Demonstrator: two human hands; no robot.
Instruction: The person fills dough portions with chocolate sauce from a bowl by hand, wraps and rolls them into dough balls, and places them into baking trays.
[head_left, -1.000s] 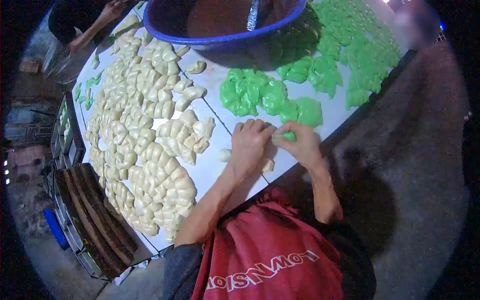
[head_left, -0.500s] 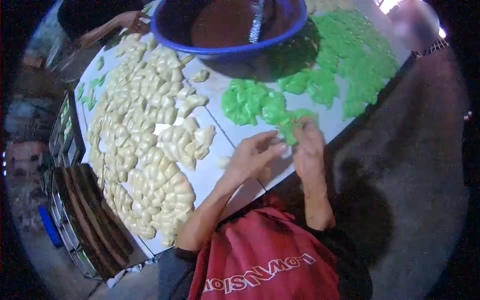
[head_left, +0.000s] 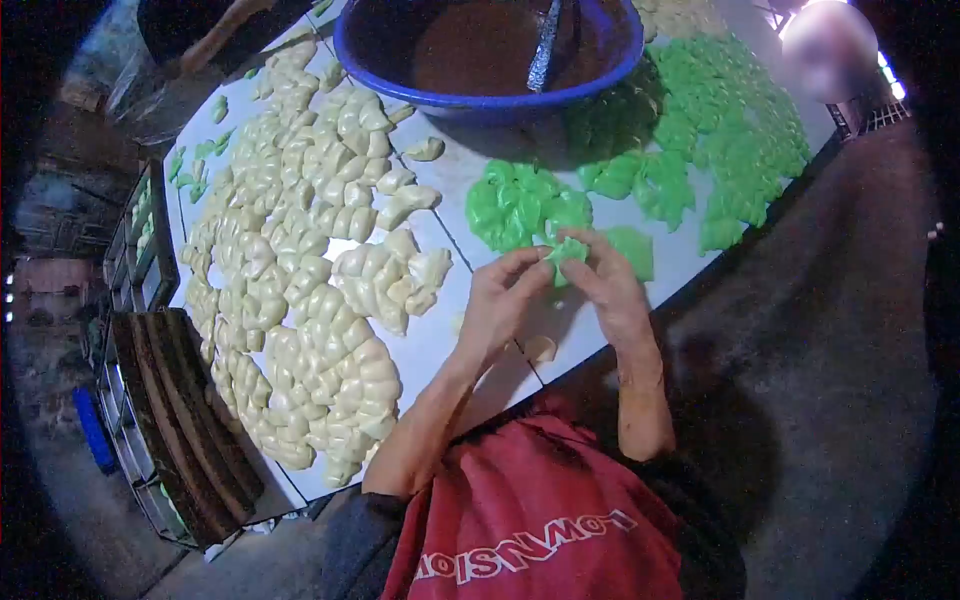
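Note:
Between my two hands is a small piece of soft green dough [head_left: 568, 262], pinched by the fingertips of both. My left hand [head_left: 503, 300] grips its left side, thumb and fingers pressed together. My right hand [head_left: 608, 285] holds the other side, fingers curled over it. Just beyond lies a glossy heap of green dough [head_left: 515, 205] on the white tiled table [head_left: 470, 345]. A flat green piece [head_left: 632, 250] rests beside my right fingers. Many cream-coloured lumps [head_left: 300, 280] spread over the table to the left of my hands.
A blue basin [head_left: 480, 100] of brown contents stands at the far side, a silvery handle [head_left: 543, 50] leaning in it. More green pieces [head_left: 735, 130] cover the right. Dark stacked slabs [head_left: 185, 420] stand at the left edge. Another person's arm [head_left: 225, 30] shows at upper left.
My left hand has come up to the green dough, and both hands now pinch it together slightly above the table. The view has shifted a little, and the other person's hand has left the frame.

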